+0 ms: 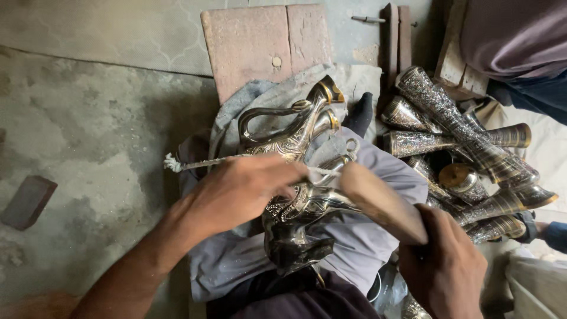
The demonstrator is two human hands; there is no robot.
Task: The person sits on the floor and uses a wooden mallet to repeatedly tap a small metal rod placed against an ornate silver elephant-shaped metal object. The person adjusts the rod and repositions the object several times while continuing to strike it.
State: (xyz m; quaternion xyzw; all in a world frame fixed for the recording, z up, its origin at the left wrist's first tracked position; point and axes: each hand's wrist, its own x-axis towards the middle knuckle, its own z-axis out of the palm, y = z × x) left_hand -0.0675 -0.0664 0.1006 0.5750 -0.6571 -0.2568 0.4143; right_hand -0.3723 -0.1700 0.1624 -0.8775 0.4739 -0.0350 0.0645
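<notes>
Both hands [236,192] crowd the pitcher [301,207]; bare floor [88,130] lies leftward.

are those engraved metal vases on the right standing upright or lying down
Lying down. The engraved vases lie tipped on their sides in a loose heap, crossing each other, flared mouths pointing different ways; none stands on its base.

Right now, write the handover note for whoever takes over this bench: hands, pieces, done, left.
Left hand: fingers pinch a frayed cord, pulled taut across an engraved metal jug.
Right hand: grips a wooden handle angled toward the jug.
Jugs rest on grey cloth over the lap, a second jug below the first.
Done: cannot tell; a pile of engraved metal vases lies to the right.
Left: the jug in hand is mid-work.
</notes>
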